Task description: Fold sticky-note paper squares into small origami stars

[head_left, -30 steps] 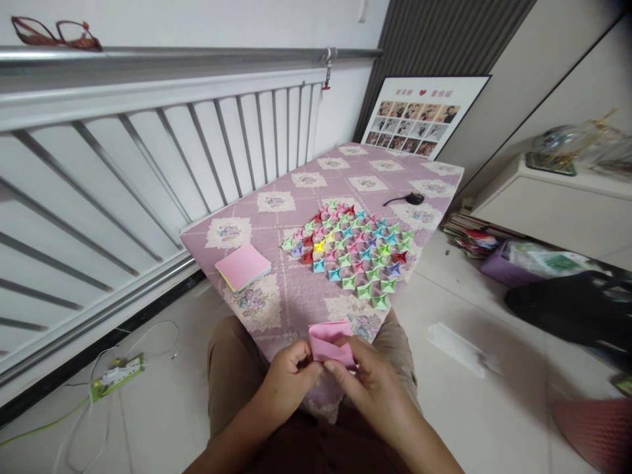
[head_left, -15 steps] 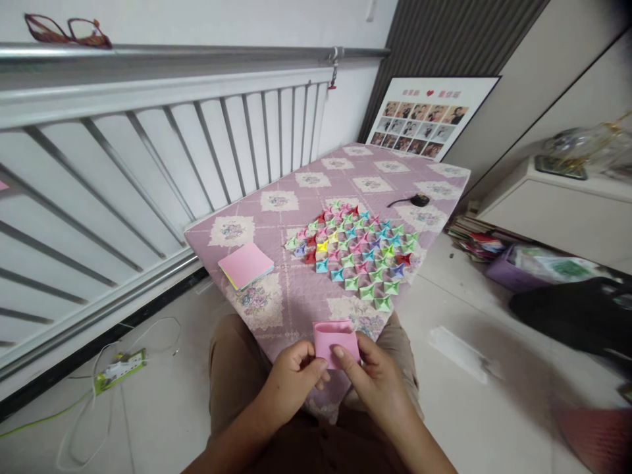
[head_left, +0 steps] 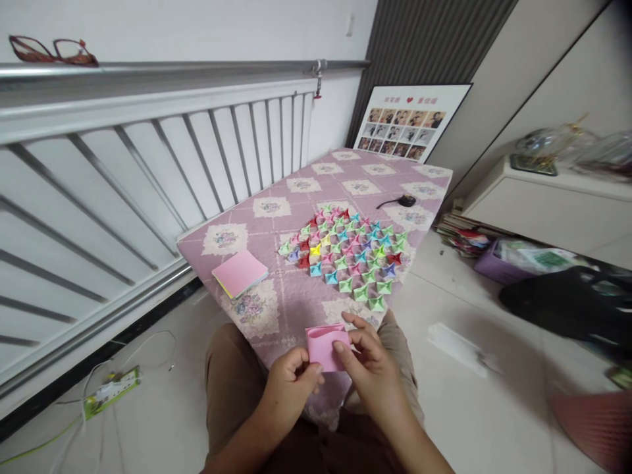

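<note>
Between my two hands, over the near corner of the table, is a pink sheet of origami paper (head_left: 326,350), folded to a small square with a loose upper layer bowed open at its top edge. My left hand (head_left: 292,385) pinches its lower left corner between thumb and fingers. My right hand (head_left: 369,362) grips the right side, thumb on the front face and some fingers raised behind. Beyond it, several small folded paper shapes (head_left: 355,269) in green, pink, blue, red and yellow stand in rows. A stack of square paper (head_left: 240,272), pink on top, lies to the left.
A floral cloth covers the table (head_left: 276,243). A small black object with a cord (head_left: 407,200) lies towards its far right. A white radiator (head_left: 162,178) borders the left side, a photo board (head_left: 412,122) leans behind, and a power strip (head_left: 112,393) is on the floor.
My right hand's fingers have lifted and spread at the paper's upper right corner. The left hand keeps its pinch. The whole view has shifted slightly.
</note>
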Demonstrator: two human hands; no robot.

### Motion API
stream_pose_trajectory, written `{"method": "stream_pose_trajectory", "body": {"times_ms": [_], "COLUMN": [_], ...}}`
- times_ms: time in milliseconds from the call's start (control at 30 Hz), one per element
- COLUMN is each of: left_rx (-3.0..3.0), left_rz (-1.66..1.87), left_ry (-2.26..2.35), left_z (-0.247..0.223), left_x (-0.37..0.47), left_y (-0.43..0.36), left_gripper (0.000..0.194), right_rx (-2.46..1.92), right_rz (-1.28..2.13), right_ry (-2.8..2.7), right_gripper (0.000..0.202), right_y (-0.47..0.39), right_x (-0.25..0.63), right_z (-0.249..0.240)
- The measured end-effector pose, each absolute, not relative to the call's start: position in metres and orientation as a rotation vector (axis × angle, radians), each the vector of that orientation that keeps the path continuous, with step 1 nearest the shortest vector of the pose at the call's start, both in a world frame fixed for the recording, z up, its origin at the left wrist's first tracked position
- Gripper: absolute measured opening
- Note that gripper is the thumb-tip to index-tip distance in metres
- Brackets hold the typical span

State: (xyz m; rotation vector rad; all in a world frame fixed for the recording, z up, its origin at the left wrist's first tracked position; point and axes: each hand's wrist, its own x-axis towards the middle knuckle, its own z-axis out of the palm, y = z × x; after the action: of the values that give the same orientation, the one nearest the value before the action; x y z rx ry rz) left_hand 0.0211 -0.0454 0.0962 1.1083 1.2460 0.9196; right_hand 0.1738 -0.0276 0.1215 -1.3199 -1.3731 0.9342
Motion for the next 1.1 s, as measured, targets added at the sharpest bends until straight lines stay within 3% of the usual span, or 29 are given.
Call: {"method": "stream_pose_trajectory", "body": {"times_ms": [167,500,1100], "left_rx": [1.113,1.137,1.032], "left_rz": [0.922,0.952,1.084], "left_ry": [1.246,1.097,1.234], "left_z": [0.092,0.097,0.099], "left_x": [0.022,0.017,0.018], "left_y": [-0.046,-0.043,-0.029], "left_gripper": [0.016,0.019,0.023], "right_rx": [-1.287,-1.317,-1.297], "right_rz": [1.156,1.163,1.193], "right_ry": [-1.305,-1.293,-1.266], "right_gripper": [0.029,0.031,0.029], "right_y": [-0.027,-0.026,-0.026], "right_x": [0.173,0.175,0.173], "right_z": [0.116,0.119,0.117]}}
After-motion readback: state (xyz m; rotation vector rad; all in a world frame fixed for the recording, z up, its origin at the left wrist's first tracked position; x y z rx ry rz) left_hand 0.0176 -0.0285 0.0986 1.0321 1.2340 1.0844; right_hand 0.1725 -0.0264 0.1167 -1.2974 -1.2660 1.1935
